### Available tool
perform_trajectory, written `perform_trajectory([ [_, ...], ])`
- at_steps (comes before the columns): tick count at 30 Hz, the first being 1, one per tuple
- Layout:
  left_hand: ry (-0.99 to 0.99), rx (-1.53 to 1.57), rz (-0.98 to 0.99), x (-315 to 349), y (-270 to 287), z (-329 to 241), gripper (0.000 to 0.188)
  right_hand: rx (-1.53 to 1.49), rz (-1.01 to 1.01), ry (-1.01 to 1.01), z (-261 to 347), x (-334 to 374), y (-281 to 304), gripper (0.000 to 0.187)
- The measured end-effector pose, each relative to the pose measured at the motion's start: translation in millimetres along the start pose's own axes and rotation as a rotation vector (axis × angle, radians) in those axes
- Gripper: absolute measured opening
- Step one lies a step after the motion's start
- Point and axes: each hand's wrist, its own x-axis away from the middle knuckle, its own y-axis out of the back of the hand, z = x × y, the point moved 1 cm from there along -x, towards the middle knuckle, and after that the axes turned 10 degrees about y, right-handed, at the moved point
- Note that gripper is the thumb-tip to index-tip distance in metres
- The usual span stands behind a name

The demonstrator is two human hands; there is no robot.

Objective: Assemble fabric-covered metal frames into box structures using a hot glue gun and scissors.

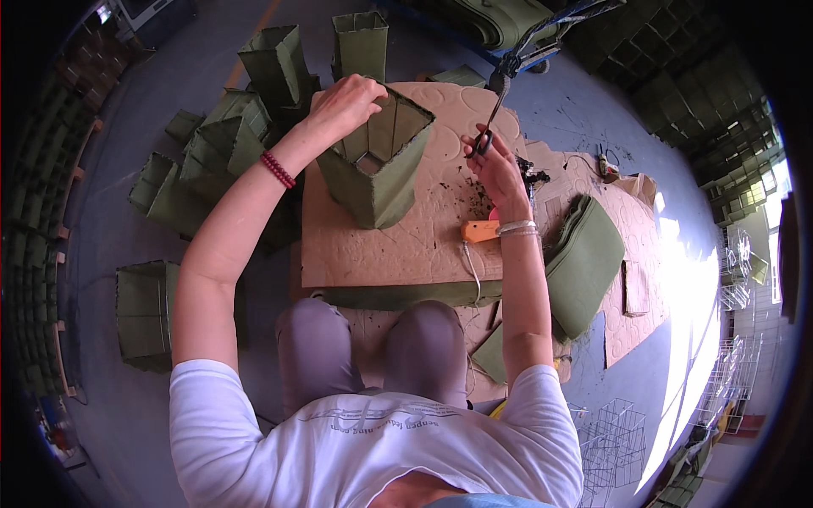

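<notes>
Near the top middle of the frame, a tall green box point(385, 195) is standing on the brown cardboard surface point(381, 267), with its open top facing up. The left hand point(343, 110) is reaching over to the far rim of the box, and its fingers are pinching that edge, probably so the box is not wobbling. To the right of the box, the right hand point(498, 169) is holding black scissors point(483, 142), with its fingers curling loosely around the handles. The scissors are pointing up the frame, apart from the box, and nobody can tell if the blades are open. Just below that hand, an orange thing point(479, 232) with a white string is lying, maybe so it is easy to grab. Folded green cloth point(589, 267) is lying at the right, and more green boxes point(284, 76) are standing at the upper left, perhaps to leave working room.
</notes>
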Motion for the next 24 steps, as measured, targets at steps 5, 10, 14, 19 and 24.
perform_trajectory([
  [5,0.056,0.032,0.042,-10.7,-32.9,8.5,0.031,0.586,0.117,0.336,17.9,-42.7,-83.2,0.044],
  [10,0.039,0.043,0.007,4.0,-22.4,1.8,0.015,1.063,0.120,0.426,13.7,-45.2,-96.2,0.056],
  [14,0.056,0.028,-0.048,29.3,2.1,2.1,0.011,1.298,0.304,0.341,67.7,-15.6,-102.9,0.055],
  [19,0.094,0.129,-0.043,41.2,2.7,2.7,0.013,1.821,0.625,0.620,126.5,5.9,-118.6,0.048],
  [24,0.079,0.289,0.003,42.2,0.6,-2.4,0.015,2.117,0.788,0.761,148.3,7.2,-132.3,0.041],
])
